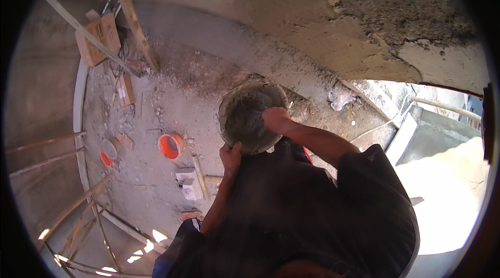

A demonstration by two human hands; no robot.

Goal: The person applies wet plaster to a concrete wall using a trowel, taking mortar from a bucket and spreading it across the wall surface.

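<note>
In front of my body is a round basin [222,127] with wet grey mortar [247,114] in it. My left hand [230,157] is closed on the basin's near left rim, thumb up at the edge. Over the right part of the mortar, my right hand [275,120] is closed, its knuckles toward the mix. Whatever it grips is hidden by the hand and the grey mortar around it.
An orange bucket [170,146] stands on the dusty floor to the left, near a white block [188,183]. Wooden poles [133,17] lean by a cardboard box [99,39] at the far left. Freshly plastered wall [323,33] rises ahead; bright sunlight falls at right.
</note>
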